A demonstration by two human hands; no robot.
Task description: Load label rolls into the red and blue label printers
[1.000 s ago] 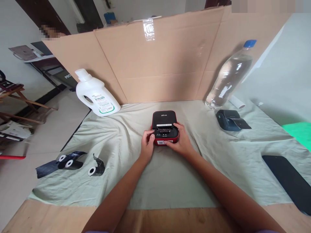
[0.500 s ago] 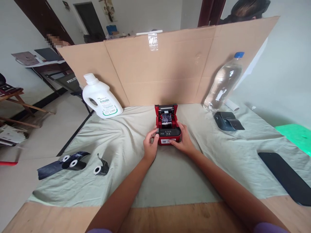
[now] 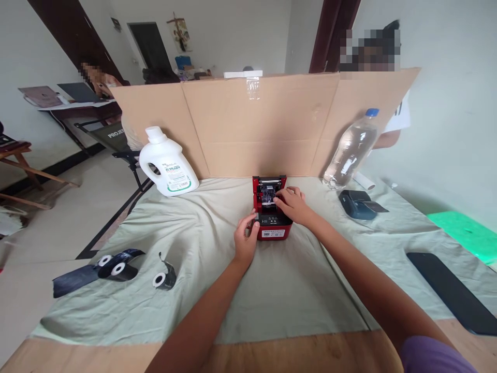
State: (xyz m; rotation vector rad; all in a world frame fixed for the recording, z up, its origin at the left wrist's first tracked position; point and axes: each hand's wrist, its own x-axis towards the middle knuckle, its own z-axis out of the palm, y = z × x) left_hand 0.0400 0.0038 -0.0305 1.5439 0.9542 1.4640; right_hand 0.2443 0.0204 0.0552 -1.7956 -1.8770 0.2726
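A small red label printer (image 3: 272, 229) sits in the middle of the pale green cloth with its lid swung open toward the back. My left hand (image 3: 246, 241) grips its left front corner, thumb on top. My right hand (image 3: 291, 202) reaches over the open compartment, its fingers curled down onto the dark roll (image 3: 267, 195) inside. Whether they pinch the roll or only touch it is hidden.
A cardboard screen (image 3: 264, 122) stands behind. A white detergent jug (image 3: 167, 164) is at back left and a clear water bottle (image 3: 348, 150) at back right. A dark printer (image 3: 359, 204), a black phone (image 3: 450, 291) and black ribbon rolls (image 3: 116, 267) lie on the cloth.
The printer's lid went from nearly shut to fully open. My right hand left the printer's right side and moved up into the open compartment. The view tilted upward.
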